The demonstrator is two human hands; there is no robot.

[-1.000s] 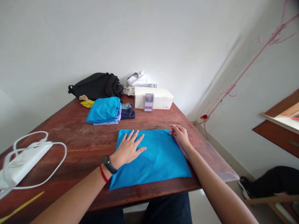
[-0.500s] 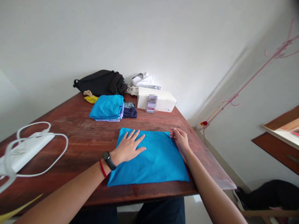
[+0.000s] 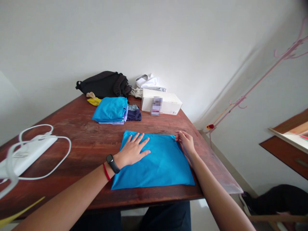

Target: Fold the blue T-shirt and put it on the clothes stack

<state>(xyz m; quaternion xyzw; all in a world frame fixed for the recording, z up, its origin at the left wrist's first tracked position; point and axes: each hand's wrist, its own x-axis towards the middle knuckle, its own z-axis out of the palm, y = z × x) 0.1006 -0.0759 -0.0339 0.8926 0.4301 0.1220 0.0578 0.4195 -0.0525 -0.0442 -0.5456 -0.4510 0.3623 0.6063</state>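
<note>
A blue cloth [image 3: 161, 163] lies flat on the wooden table near its front edge, in a roughly four-sided shape. My left hand [image 3: 134, 149] rests palm down on the cloth's upper left part, its fingers spread. At the far right corner of the cloth, my right hand [image 3: 184, 141] has its thumb and fingers pinched together on the cloth's edge. Behind the flat cloth sits a folded pile with blue cloth [image 3: 110, 109] on top and lilac cloth beneath it.
A white box [image 3: 166, 102], a black bag [image 3: 103, 84], dark blue fabric [image 3: 134, 114] and a yellow item [image 3: 94, 101] stand or lie further back. On the left is a white power strip [image 3: 31, 154] with looping cable. A pink rack [image 3: 260, 80] leans at the right.
The view has shifted very slightly. Both hands stay at the same places on the blue cloth.
</note>
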